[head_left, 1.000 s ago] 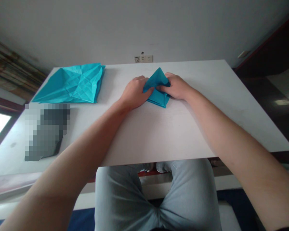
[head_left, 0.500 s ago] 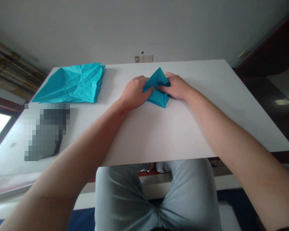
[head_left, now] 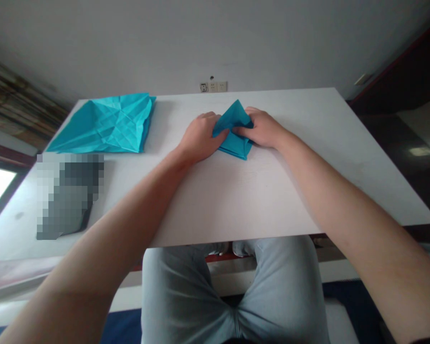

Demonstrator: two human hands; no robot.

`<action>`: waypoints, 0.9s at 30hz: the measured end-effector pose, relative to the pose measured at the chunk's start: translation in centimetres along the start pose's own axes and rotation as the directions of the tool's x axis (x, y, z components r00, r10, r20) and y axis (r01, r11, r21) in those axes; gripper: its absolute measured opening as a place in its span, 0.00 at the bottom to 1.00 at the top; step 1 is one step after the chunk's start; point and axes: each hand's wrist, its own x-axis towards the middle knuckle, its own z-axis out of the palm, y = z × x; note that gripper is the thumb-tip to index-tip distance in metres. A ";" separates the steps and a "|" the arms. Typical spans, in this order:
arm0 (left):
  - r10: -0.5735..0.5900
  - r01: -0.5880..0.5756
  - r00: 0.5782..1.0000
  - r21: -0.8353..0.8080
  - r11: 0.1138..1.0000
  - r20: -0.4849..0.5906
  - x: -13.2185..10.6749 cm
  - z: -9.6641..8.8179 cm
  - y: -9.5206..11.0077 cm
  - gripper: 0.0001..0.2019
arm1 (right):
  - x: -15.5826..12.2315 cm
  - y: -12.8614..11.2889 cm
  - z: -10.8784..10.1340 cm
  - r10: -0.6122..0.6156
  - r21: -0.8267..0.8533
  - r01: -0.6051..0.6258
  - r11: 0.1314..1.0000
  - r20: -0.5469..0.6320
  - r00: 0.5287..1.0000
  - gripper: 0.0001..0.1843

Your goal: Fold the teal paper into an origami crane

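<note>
Since nothing has shifted over the last second, I read a steady press: left hand [head_left: 199,138] and right hand [head_left: 264,129] sit close together, both pinched on the folded teal paper [head_left: 235,136] near the worktop's [head_left: 236,191] far edge. A larger creased sheet [head_left: 107,125] lies at the far left corner.

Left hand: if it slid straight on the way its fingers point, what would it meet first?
The folded blue paper, which the left hand grips at its edge. Just beyond the paper is the right hand, holding the same paper from the other side. The depth between the two hands is hard to judge.
</note>
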 end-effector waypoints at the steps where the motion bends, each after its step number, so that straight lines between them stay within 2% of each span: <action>1: 0.002 -0.002 1.000 -0.002 1.000 0.000 0.0 0.0 0.0 0.08 | 0.0 0.0 0.0 -0.002 0.002 0.002 1.000 0.000 1.000 0.13; 17: -0.011 0.011 1.000 0.003 1.000 -0.015 -0.2 -0.3 0.5 0.08 | -0.2 -0.9 -0.1 0.012 0.011 -0.012 1.000 -0.009 1.000 0.17; 27: 0.007 -0.006 1.000 0.017 1.000 -0.022 -0.2 -0.2 0.3 0.10 | -0.1 -1.0 0.0 0.025 0.012 -0.025 1.000 -0.004 1.000 0.14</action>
